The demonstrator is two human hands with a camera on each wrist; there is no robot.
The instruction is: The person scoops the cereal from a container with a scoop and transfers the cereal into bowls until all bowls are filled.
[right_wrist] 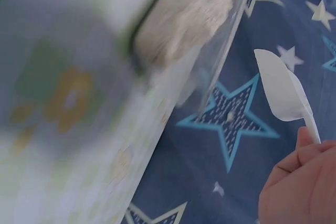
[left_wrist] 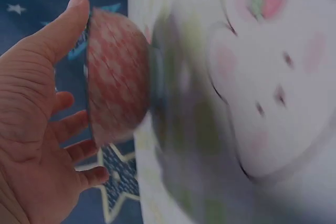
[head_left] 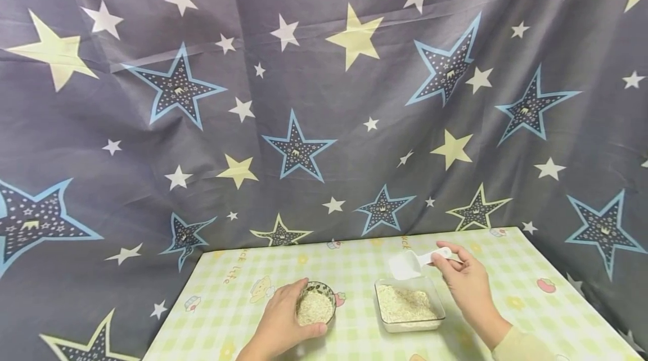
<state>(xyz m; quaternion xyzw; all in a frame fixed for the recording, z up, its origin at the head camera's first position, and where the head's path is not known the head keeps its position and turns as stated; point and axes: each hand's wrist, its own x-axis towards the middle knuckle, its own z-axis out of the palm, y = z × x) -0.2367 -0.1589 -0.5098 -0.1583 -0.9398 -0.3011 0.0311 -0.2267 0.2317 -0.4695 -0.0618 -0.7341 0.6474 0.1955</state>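
My left hand (head_left: 284, 316) holds a small bowl (left_wrist: 118, 77) by its sides, thumb at the near rim and fingers at the far rim. The bowl has a reddish patterned outside and contains pale flakes (head_left: 315, 309) that look like oats. In my right hand (head_left: 469, 283) is the handle of a white plastic scoop (head_left: 405, 265), pinched between thumb and fingers. The scoop is raised over the far edge of a square clear container (head_left: 412, 326), which holds more of the same flakes. Whether the scoop carries anything is hard to tell.
A green-and-white checked tablecloth (head_left: 354, 271) with cartoon prints covers the table. Behind the table hangs a dark grey curtain (head_left: 324, 91) with stars. The bowl stands left of the container, with a strip of cloth between them.
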